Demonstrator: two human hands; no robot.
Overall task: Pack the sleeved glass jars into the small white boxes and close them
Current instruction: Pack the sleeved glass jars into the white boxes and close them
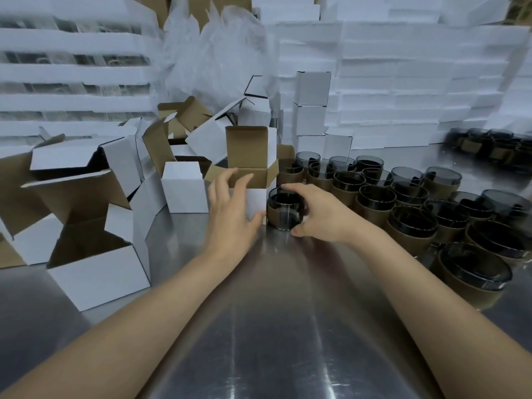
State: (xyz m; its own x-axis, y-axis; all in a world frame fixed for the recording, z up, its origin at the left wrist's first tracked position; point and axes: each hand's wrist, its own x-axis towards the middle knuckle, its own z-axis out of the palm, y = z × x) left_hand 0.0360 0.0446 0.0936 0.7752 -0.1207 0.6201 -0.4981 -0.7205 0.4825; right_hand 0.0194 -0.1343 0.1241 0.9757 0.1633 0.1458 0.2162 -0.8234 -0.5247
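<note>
A small white box (254,201) stands upright on the steel table (273,326) at the centre, its brown lid and side flaps raised open. My left hand (230,214) is at its front, thumb against the lower right corner, fingers spread and reaching toward the open top. Right beside the box stands a dark glass jar in a brown sleeve (285,213). My right hand (319,216) grips this jar, fingers curled over its far rim and thumb low at the front.
Several more sleeved jars (408,203) crowd the table on the right. Open empty white boxes (98,272) lie tumbled on the left. Closed boxes (312,108) are stacked behind, before a wall of stacked white cartons and plastic wrap.
</note>
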